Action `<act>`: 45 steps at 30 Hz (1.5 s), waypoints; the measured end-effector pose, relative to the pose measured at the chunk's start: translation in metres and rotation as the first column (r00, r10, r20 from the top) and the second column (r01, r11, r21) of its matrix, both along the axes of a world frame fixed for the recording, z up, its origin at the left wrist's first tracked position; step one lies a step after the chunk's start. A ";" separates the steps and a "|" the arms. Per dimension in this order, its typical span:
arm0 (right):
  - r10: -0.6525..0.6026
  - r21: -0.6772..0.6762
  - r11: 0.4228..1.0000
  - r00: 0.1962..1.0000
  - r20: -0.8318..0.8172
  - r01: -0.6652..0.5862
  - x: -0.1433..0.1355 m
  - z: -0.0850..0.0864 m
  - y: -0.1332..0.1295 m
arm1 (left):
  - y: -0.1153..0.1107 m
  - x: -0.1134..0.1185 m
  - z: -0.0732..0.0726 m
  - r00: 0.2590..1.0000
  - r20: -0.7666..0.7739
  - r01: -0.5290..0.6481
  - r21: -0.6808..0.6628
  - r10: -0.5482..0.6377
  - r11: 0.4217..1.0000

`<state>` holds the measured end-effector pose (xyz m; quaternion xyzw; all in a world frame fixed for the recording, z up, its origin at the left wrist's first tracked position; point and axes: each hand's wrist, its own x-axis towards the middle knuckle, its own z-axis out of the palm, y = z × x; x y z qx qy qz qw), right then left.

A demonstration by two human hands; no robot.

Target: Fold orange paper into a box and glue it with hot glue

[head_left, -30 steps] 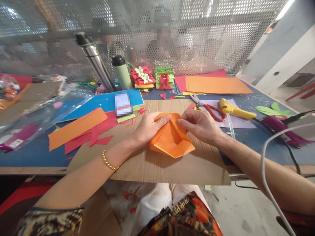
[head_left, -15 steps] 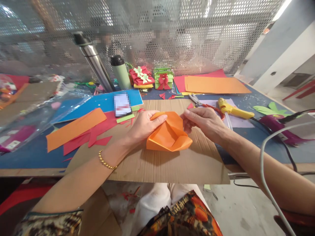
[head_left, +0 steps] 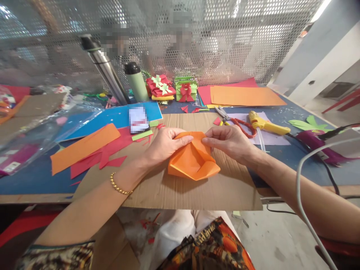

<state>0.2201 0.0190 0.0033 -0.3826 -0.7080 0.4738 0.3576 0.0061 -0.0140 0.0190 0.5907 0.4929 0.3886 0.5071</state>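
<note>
Between my hands is a folded orange paper piece (head_left: 194, 159), shaped like a shallow open pocket and held just over the cardboard sheet (head_left: 225, 191). My left hand (head_left: 171, 144) grips its upper left side, thumb on top and fingers behind, partly hidden. At the upper right edge, my right hand (head_left: 225, 139) pinches the paper between thumb and curled fingers. Red-handled scissors (head_left: 243, 126) lie just beyond my right hand, near a yellow glue gun (head_left: 268, 125). A phone (head_left: 138, 119) rests beyond my left hand.
Orange and red paper strips (head_left: 84, 150) lie on the left. Behind stand a steel flask (head_left: 108, 73), a green bottle (head_left: 137, 82) and finished paper boxes (head_left: 185, 90). Orange sheets (head_left: 247, 96) are stacked at the back right. A purple glue gun (head_left: 317, 146) and a grey cable (head_left: 299, 187) are at right.
My right hand has moved left and now pinches the upper right edge of the orange paper. The paper has tipped slightly toward me. My left hand keeps its grip.
</note>
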 end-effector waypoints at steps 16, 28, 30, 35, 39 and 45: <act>0.044 -0.021 0.999 0.998 0.037 -0.043 -0.003 -0.001 -0.001 | 0.001 0.004 0.000 1.000 0.004 -0.010 -0.017 0.010 1.000; -0.011 0.015 1.000 0.994 0.105 0.010 0.001 -0.004 0.002 | 0.000 0.002 -0.004 0.982 0.168 0.094 -0.061 -0.082 0.994; -0.025 0.020 1.000 0.994 0.107 0.023 0.002 -0.004 0.004 | -0.003 0.002 -0.003 0.975 0.215 0.081 -0.098 -0.058 0.992; -0.040 0.017 0.999 0.997 0.064 0.039 0.004 -0.005 0.007 | -0.004 0.002 -0.002 0.957 0.288 0.031 -0.196 0.027 0.980; -0.054 0.011 0.998 0.998 0.027 0.054 0.004 -0.005 0.010 | 0.000 0.001 -0.002 0.945 0.316 -0.022 -0.203 0.086 0.979; -0.049 -0.020 0.999 0.999 -0.011 0.049 0.003 -0.003 0.009 | 0.001 0.001 -0.004 0.945 0.313 -0.038 -0.175 0.092 0.984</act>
